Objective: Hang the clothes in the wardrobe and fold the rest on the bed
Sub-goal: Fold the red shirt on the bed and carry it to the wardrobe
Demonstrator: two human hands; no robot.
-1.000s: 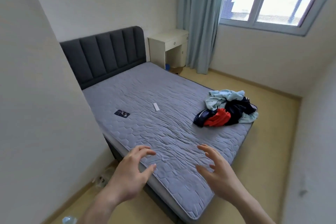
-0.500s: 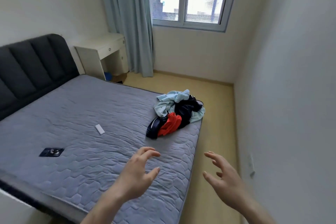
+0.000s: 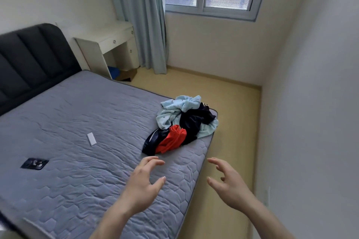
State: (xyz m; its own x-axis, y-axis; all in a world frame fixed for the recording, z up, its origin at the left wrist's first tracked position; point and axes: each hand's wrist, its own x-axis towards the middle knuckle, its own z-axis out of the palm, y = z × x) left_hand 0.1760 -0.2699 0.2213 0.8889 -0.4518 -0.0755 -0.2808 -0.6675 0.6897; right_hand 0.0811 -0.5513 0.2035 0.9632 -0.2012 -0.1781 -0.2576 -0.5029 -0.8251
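A heap of clothes point(image 3: 184, 122) lies at the far right corner of the grey mattress point(image 3: 77, 118): light blue cloth on top, dark navy pieces in the middle, a red garment point(image 3: 172, 138) at the front. My left hand point(image 3: 144, 184) hovers over the mattress just short of the heap, fingers spread and holding nothing. My right hand point(image 3: 228, 184) is raised over the floor strip beside the bed, also spread and bare. No wardrobe is in view.
A small white remote point(image 3: 91, 138) and a dark flat object point(image 3: 35, 163) lie on the mattress to the left. A dark padded headboard point(image 3: 33, 54), a white desk point(image 3: 108, 44), a curtain point(image 3: 141, 17) and a window stand beyond. A narrow floor strip point(image 3: 233, 122) runs along the right wall.
The view has swung right and moved closer to the heap of clothes. Both hands stay spread and have come nearer the heap.
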